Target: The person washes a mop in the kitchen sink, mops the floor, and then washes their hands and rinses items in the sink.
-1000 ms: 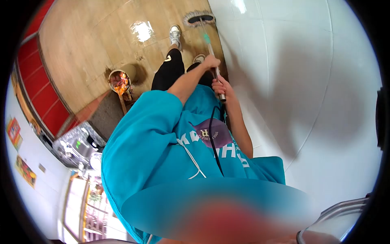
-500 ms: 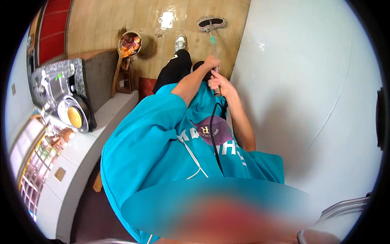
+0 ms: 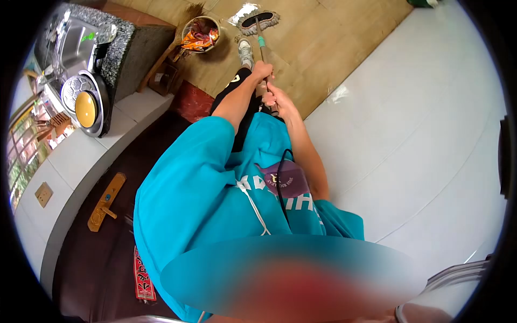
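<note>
A flat mop (image 3: pixel 260 42) with a grey fringed head, black plate and green collar reaches from my body out to the tiled floor. Lower on its handle, my left hand (image 3: pixel 262 70) is closed around the shaft. Nearer my body, my right hand (image 3: pixel 278 99) wraps the handle's upper end, the thumb lying along it. The mop head rests on the floor beyond my shoe (image 3: pixel 245 52), just right of a bin (image 3: pixel 216 41) filled with orange wrappers.
A broom (image 3: pixel 156 72) leans by the bin. On the left are a steel sink (image 3: pixel 77 49), a yellow bowl (image 3: pixel 86 109) among metal pans, and a dark door (image 3: pixel 81 269) with a brass handle (image 3: pixel 106 202). A white wall (image 3: pixel 398 134) bounds the right.
My view has turned, bringing the dark door and its handle into sight. The mop head now appears closer to the bin and my shoe. Both hands keep their hold on the handle.
</note>
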